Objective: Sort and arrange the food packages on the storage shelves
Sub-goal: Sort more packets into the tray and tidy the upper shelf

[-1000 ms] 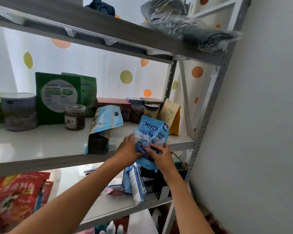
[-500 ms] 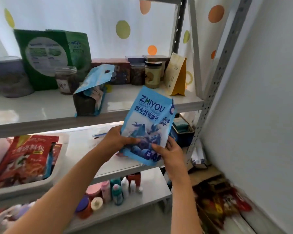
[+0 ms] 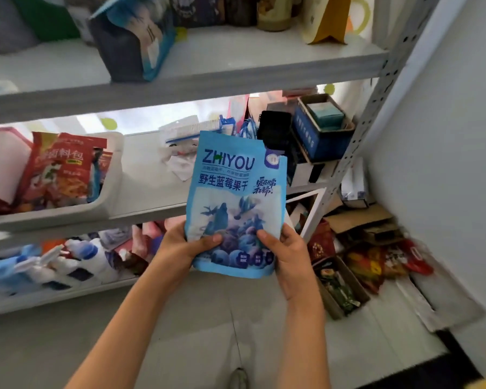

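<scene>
A light blue ZHIYOU pouch with blueberries printed on it is held upright in front of the middle shelf. My left hand grips its lower left corner and my right hand grips its lower right corner, thumbs on the front. A second blue pouch leans on the upper shelf. A white bin at the left of the middle shelf holds red seasoning packets.
A yellow pouch and jars stand at the back of the upper shelf. Blue and black boxes crowd the middle shelf's right end. Bottles fill the low shelf. Cardboard boxes and colourful packets lie on the floor by the wall.
Both hands have brought the pouch down from the upper shelf's edge to in front of the middle shelf. My view has tilted down toward the floor.
</scene>
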Demonstrator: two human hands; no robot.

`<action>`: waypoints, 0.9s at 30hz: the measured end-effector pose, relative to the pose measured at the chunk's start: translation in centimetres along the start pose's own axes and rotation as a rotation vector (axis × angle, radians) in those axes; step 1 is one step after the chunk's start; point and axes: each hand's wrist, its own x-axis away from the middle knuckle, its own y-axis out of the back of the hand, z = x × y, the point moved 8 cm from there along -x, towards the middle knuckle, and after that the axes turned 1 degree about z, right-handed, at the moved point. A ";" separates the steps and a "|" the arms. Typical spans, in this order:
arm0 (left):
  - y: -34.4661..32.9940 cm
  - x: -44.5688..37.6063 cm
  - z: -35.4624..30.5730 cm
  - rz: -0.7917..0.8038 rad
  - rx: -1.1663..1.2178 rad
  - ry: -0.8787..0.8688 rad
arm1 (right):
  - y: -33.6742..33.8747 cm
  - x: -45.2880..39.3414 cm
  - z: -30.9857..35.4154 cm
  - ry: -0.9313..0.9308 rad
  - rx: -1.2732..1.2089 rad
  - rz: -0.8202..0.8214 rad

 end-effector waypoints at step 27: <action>35.2 24.4 3.7 -0.625 -0.171 -0.360 | -32.5 18.3 -14.4 -0.010 0.200 0.195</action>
